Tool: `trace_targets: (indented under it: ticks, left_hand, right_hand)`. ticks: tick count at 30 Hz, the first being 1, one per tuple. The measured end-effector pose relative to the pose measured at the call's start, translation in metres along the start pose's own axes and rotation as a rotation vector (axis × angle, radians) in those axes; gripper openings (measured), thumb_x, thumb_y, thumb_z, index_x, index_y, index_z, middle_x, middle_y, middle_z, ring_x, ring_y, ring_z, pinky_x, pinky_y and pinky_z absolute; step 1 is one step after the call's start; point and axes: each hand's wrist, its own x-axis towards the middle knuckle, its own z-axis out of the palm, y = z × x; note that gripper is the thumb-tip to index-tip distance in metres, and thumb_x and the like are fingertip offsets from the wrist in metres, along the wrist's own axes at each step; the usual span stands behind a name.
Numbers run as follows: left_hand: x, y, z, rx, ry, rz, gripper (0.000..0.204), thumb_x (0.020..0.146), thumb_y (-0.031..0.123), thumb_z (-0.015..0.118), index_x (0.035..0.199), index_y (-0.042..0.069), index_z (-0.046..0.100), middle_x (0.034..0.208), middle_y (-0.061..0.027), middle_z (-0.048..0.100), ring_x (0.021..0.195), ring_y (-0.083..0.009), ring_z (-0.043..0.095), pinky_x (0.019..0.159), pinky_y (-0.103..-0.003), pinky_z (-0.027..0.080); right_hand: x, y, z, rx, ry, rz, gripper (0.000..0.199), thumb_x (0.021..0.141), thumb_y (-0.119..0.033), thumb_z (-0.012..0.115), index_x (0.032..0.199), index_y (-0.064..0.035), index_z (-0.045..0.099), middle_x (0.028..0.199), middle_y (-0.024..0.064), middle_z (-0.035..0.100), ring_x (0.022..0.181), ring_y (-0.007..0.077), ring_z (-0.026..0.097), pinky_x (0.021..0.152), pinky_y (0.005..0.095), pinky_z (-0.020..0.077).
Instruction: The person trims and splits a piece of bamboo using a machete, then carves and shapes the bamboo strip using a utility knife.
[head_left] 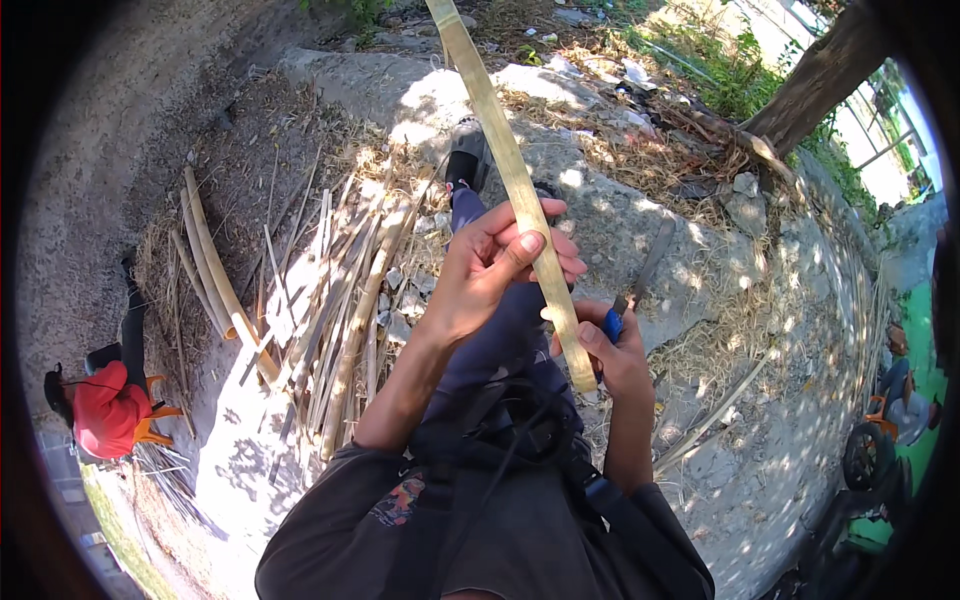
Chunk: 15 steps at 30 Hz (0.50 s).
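Note:
A long, flat bamboo strip (497,115) runs from the top of the view down to just in front of my body. My left hand (470,280) grips it around the middle, thumb on top and fingers behind. Close to the strip's lower end, my right hand (622,360) is closed on a knife (655,258) with a blue handle. The blade points up and to the right, away from the strip. My right thumb and fingers also meet the strip's lower end; exactly how they press on it is partly hidden.
Many split bamboo strips (350,300) lie in a pile left of my legs, beside thicker bamboo pieces (215,260). A person in red (105,410) sits at the far left. A tree trunk (825,75) leans at upper right; another person (905,415) is at far right.

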Motion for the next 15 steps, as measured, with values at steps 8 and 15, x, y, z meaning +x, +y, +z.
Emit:
trace_targets:
  ticks: [8,15]
  left_hand:
    - [-0.009,0.007,0.013,-0.063,-0.197,0.041,0.054,0.109,0.032,0.052,0.148,-0.004,0.040,0.122,-0.0215,0.067,0.120,-0.0364,0.066,0.103,-0.046,0.056]
    - [-0.016,0.013,0.033,-0.039,-0.280,0.098,0.074,0.111,0.029,0.046,0.164,-0.001,0.004,0.155,-0.0292,0.044,0.144,-0.0423,0.045,0.117,-0.051,0.042]
  right_hand:
    - [-0.012,-0.006,0.000,-0.070,-0.146,0.010,0.046,0.076,-0.013,0.089,0.117,0.0019,0.072,0.086,0.0047,0.074,0.058,0.0002,0.046,0.056,0.0189,0.0323]
    - [-0.024,-0.001,0.012,0.020,0.140,-0.254,0.040,0.073,-0.008,0.091,0.107,-0.0014,0.071,0.086,-0.0013,0.070,0.062,-0.0022,0.045,0.058,0.0187,0.0311]
